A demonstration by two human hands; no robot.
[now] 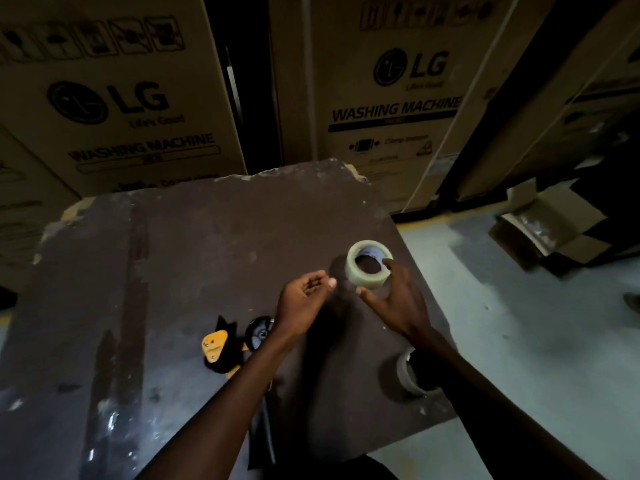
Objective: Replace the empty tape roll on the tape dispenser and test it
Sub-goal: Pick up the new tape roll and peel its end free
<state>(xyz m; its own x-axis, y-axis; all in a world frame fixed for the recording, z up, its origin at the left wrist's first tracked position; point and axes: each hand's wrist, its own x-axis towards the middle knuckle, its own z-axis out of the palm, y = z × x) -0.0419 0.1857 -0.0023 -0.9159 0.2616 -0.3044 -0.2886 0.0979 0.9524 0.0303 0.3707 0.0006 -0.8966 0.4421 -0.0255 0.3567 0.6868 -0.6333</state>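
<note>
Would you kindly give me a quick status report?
Right hand grips new tape roll; left hand open, empty. Dispenser on table, unloaded. Nothing in the way.

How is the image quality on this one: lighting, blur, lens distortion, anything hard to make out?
Head view: dim overall, with the cardboard boxes behind dark yet their print readable; wide-angle bending shows at the edges; the tape roll in the right hand is the brightest thing; the left hand is slightly soft; the tape dispenser lies partly hidden under the left forearm; faint glare on the table.
</note>
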